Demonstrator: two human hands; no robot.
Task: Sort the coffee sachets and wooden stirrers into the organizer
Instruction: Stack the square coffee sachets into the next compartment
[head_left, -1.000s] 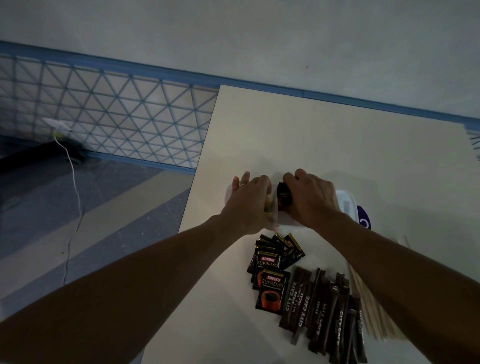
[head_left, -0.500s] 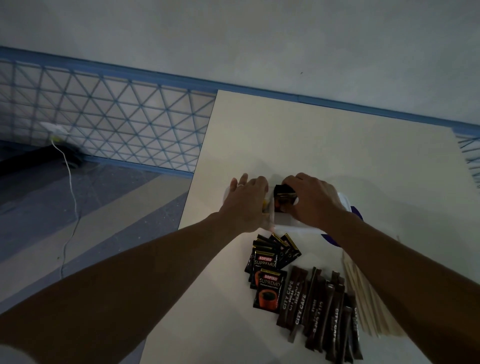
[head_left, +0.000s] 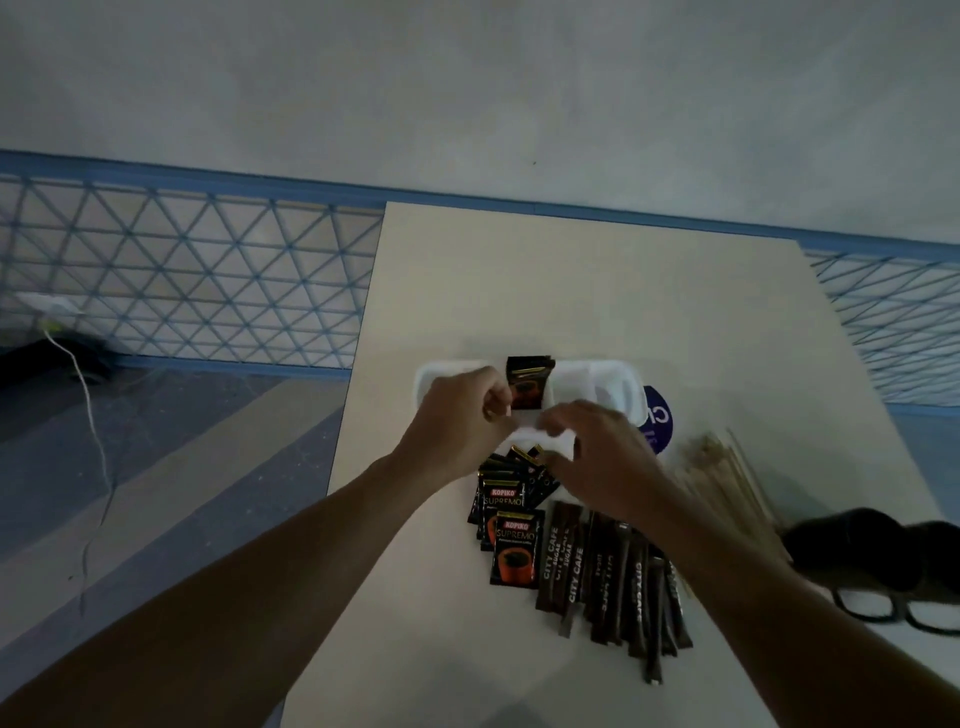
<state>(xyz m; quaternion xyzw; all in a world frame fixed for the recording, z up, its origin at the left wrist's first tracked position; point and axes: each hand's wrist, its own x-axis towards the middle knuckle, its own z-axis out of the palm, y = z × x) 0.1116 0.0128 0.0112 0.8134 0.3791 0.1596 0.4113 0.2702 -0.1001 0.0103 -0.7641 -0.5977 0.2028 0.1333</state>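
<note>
A white organizer (head_left: 608, 384) sits mid-table, with black Kopiko sachets (head_left: 527, 382) standing upright in one of its compartments. My left hand (head_left: 457, 421) rests curled at the organizer's front left with nothing in it. My right hand (head_left: 597, 457) hovers with fingers spread over the organizer's front rim and the loose Kopiko sachet pile (head_left: 511, 525); it holds nothing. Brown City Cafe stick sachets (head_left: 608, 577) lie nearer me. Wooden stirrers (head_left: 727, 478) fan out on the right, partly hidden by my right forearm.
A purple round label (head_left: 658, 415) peeks out beside the organizer's right end. A black object with loops (head_left: 883, 571) lies at the table's right edge. The table's left edge drops to the floor, where a white cable (head_left: 98, 447) runs.
Both hands have drawn back toward me from the organizer. The right hand let go of the Kopiko sachets, which now stand in the compartment. The camera view tilted down.
</note>
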